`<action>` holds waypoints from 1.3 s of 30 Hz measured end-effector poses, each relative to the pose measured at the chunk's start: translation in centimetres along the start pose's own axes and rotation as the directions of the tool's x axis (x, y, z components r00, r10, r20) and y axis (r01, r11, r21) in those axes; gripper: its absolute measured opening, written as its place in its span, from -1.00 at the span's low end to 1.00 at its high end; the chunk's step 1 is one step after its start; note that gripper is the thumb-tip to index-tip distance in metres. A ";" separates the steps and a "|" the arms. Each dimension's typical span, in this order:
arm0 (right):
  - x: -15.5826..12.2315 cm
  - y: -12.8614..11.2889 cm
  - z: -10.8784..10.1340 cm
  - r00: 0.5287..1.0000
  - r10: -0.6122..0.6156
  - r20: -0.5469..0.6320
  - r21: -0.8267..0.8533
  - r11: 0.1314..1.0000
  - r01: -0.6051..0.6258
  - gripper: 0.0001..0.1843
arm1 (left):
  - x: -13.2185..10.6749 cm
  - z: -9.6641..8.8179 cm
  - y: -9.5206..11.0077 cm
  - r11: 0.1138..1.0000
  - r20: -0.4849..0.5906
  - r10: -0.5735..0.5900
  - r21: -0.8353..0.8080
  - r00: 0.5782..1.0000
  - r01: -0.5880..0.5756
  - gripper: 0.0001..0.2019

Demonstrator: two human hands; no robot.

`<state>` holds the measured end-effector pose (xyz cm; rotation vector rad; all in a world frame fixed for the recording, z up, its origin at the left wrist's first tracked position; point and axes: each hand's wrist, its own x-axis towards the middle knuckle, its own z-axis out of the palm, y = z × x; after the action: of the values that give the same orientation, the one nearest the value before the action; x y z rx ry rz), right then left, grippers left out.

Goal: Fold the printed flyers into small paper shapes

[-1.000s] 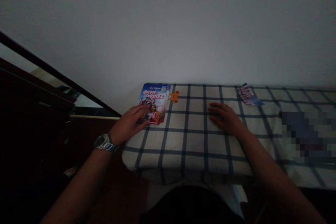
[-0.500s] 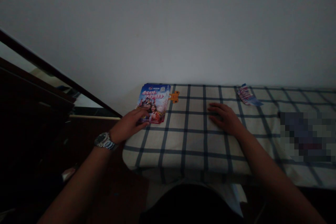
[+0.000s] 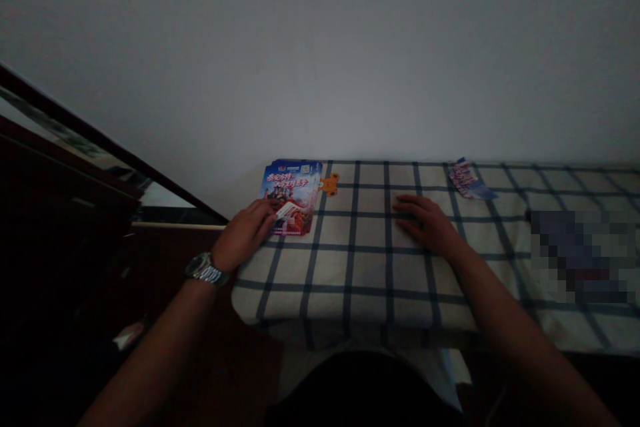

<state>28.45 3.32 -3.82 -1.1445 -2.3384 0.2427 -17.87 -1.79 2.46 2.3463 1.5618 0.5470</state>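
Observation:
My left hand (image 3: 245,232), with a metal watch on the wrist, is at the lower left of a stack of printed flyers (image 3: 289,181) with blue and red artwork. Its fingers are closed on the edge of the top flyer, where a pale, turned-up part (image 3: 288,209) shows beside the fingertips. How the thumb grips is partly hidden. My right hand (image 3: 424,220) lies on the checked tablecloth (image 3: 370,267), fingers stretched out and slightly apart, holding nothing. A small orange bear-shaped piece (image 3: 329,185) lies against the stack's right side.
A crumpled flyer (image 3: 469,180) lies towards the back right. Farther right on the cloth is a blurred-out dark item (image 3: 580,257). A pale wall (image 3: 380,53) rises behind the table, and a dark slanting rail (image 3: 125,150) runs along the left.
My left hand has closed at the top flyer's edge, and a pale turned-up part now shows there. My right hand keeps its place; the view has shifted slightly.

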 end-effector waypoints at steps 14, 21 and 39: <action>0.1 -0.3 -0.2 0.996 0.081 -0.027 0.144 0.987 -0.076 -0.66 | 4.8 2.4 7.8 0.961 -0.100 0.240 0.162 0.966 -0.222 -0.76; 0.2 -0.7 -0.6 0.986 0.149 -0.076 0.196 0.972 -0.132 -0.68 | 7.2 6.5 11.3 0.900 -0.017 0.336 0.300 0.942 -0.316 -0.78; -0.1 -2.8 -0.8 0.997 -0.070 0.040 0.259 0.964 0.057 -0.33 | 7.4 10.6 12.1 0.896 0.079 0.427 0.098 0.901 -0.433 -0.66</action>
<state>26.99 1.41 -2.10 -0.9444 -2.2991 0.5402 -0.60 0.24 -0.74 2.7872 1.0687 0.4859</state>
